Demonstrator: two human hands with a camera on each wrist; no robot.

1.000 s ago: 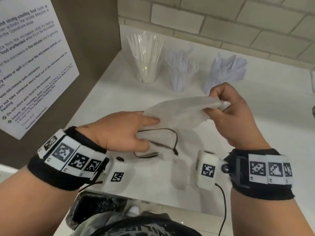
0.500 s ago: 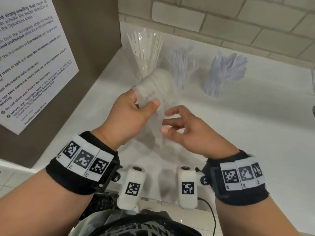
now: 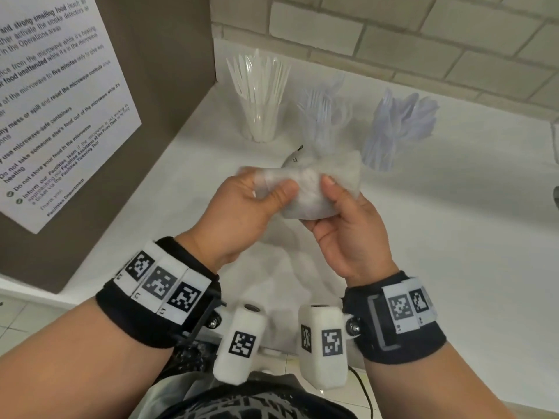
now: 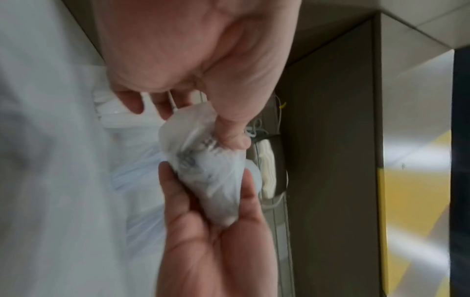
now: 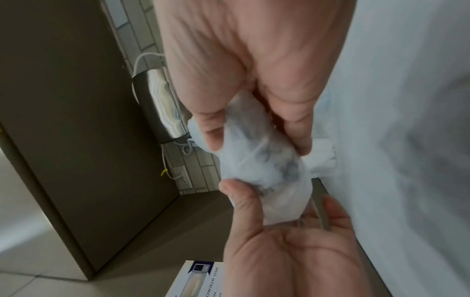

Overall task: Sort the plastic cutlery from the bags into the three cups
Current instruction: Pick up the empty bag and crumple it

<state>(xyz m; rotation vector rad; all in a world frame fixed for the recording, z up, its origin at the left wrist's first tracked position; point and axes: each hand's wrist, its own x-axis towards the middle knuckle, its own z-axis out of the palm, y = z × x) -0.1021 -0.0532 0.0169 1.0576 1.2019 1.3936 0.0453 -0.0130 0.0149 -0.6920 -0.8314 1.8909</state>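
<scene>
A crumpled, translucent plastic bag (image 3: 314, 189) is bunched into a ball above the white counter (image 3: 453, 237). My left hand (image 3: 272, 189) pinches its left end between thumb and fingers. My right hand (image 3: 329, 195) cups and grips its right side. The left wrist view shows the bag (image 4: 211, 176) under my left thumb and resting in the right palm. In the right wrist view the bag (image 5: 267, 170) sits between both hands. At the back stand three clear cups: white knives (image 3: 260, 95), forks (image 3: 323, 113) and spoons (image 3: 396, 128). No cutlery shows inside the bag.
A brown side panel with a printed notice (image 3: 54, 116) bounds the counter on the left. A tiled wall (image 3: 393, 34) runs behind the cups. A metal dispenser (image 5: 160, 108) hangs on that wall. The counter's front edge lies just below my wrists.
The bag was stretched flat between both hands, then the left hand lifted it alone. Now both hands have come together and squeezed it into a ball nearer the cups.
</scene>
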